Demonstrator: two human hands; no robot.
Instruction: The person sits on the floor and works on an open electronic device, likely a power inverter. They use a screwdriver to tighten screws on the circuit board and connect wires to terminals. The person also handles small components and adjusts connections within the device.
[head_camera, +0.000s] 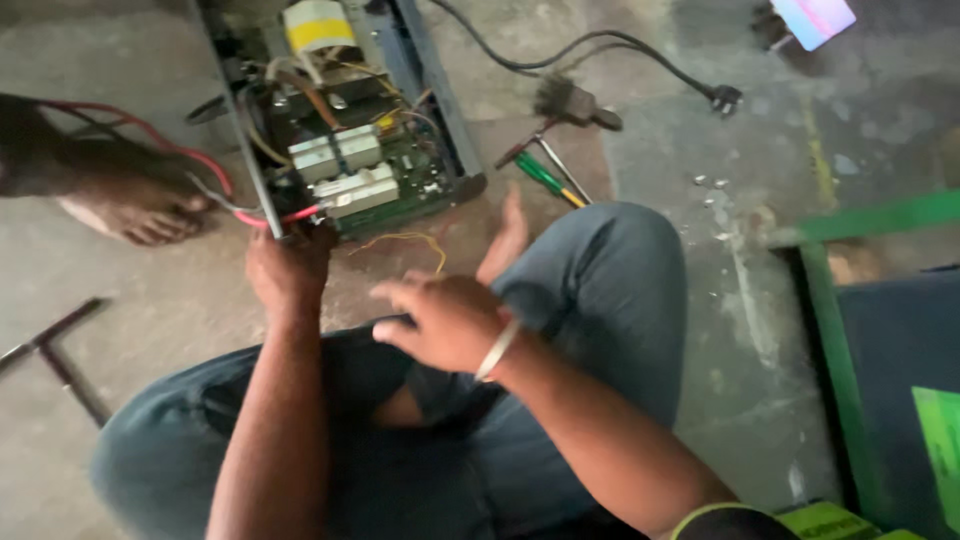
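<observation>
The left hand grips the near edge of the open box on the floor, while the right hand hovers close by, fingers loose and empty.

A lit screen lies at the top right corner of the view, on the concrete floor. It is a tilted rectangle, cut off by the upper edge, glowing pale blue and pink, with a dark body just to its left.

A label wraps a part at the top of the open metal chassis, near the upper middle. It is white with a broad yellow band across it.

At the right edge, a bright green flat sheet rests on a dark blue surface inside a green frame. Whether it is a label or a package cannot be told.

Yellow-green packaging shows at the bottom right, partly cut off.
</observation>
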